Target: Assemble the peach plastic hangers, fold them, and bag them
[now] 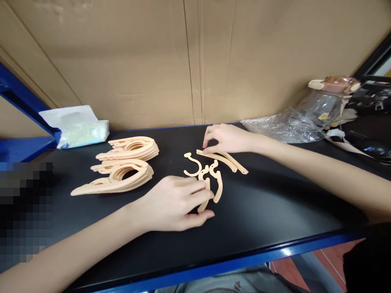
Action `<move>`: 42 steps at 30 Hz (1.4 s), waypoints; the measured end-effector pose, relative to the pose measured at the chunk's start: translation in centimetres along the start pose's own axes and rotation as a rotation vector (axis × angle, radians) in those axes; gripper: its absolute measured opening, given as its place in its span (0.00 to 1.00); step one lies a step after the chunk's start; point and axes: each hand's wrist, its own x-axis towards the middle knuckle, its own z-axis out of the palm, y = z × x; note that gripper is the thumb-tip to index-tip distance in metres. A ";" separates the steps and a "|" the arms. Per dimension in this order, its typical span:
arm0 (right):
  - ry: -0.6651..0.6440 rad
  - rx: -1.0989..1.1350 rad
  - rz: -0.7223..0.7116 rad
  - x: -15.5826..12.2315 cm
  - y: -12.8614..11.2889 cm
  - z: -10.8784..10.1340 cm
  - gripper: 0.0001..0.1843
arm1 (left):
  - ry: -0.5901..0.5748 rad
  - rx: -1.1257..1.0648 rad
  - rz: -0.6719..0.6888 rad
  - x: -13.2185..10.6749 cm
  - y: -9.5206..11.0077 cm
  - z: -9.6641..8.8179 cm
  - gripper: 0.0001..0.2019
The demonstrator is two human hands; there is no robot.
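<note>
Left hand (pixel 180 203) open over hanger arm (pixel 208 184); right hand (pixel 226 138), grip indeterminate. Careless sweeping could scatter the hook (pixel 200 165).

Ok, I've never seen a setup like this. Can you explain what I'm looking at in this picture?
There's no machine here: these are a person's bare left hand and right hand, seen from a camera worn on their head, looking forward and down. On the black tabletop lie two stacks of beige folded hangers and loose beige parts: a hook, two notched curved pieces and two long strips. Farther back are a white packet and a clear bottle. The left hand's fingers are over one notched piece; the right hand is at one strip's end. Whether either grips anything, I can't tell.
</note>
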 end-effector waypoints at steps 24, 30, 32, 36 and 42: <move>0.144 0.666 0.143 -7.6 -5.3 1.7 0.13 | 0.263 0.098 -0.474 -0.1 -1.2 0.9 0.16; 0.160 0.562 0.166 -8.2 -5.9 2.8 0.11 | 0.199 0.020 -0.339 0.0 -1.1 0.7 0.10; 0.194 0.556 0.184 -8.2 -5.7 3.0 0.11 | 0.188 -0.027 -0.409 0.0 -1.0 0.7 0.10; 0.264 0.565 0.198 -8.2 -5.1 2.9 0.12 | 0.166 -0.113 -0.584 0.1 -0.9 0.3 0.11; 0.375 0.704 0.288 -7.8 -3.8 2.6 0.15 | 0.176 -0.201 -0.718 0.1 -0.7 -0.7 0.12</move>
